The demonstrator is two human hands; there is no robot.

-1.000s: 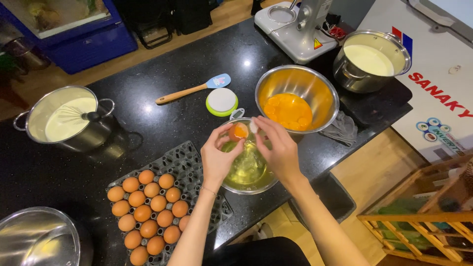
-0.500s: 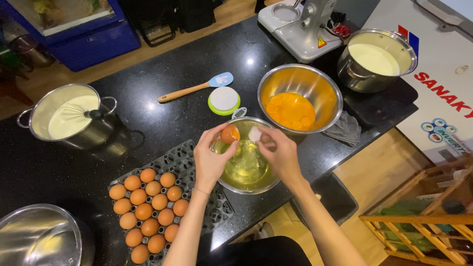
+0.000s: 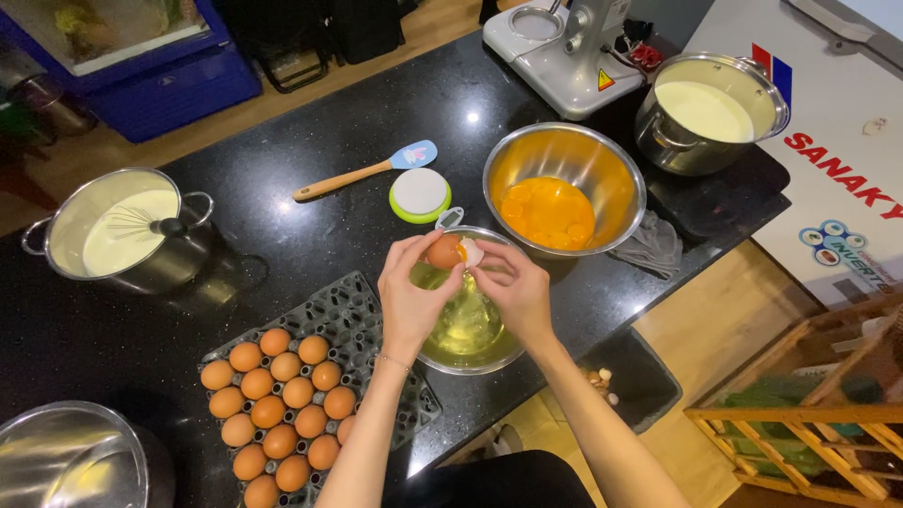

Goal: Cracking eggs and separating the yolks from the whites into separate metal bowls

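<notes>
- Here, the left hand (image 3: 411, 299) and right hand (image 3: 513, 292) both gripped a cracked brown egg (image 3: 449, 251) above the glass bowl of egg whites (image 3: 467, 329), which sat near the black counter's (image 3: 310, 240) front edge.
- Just beyond stood the steel bowl of yolks (image 3: 562, 188); the lime-rimmed lid (image 3: 419, 195) and blue spatula (image 3: 367, 170) lay behind.
- The egg tray (image 3: 310, 376) crowded the left forearm; open counter lay between it and the whisk pot (image 3: 127, 230).
</notes>
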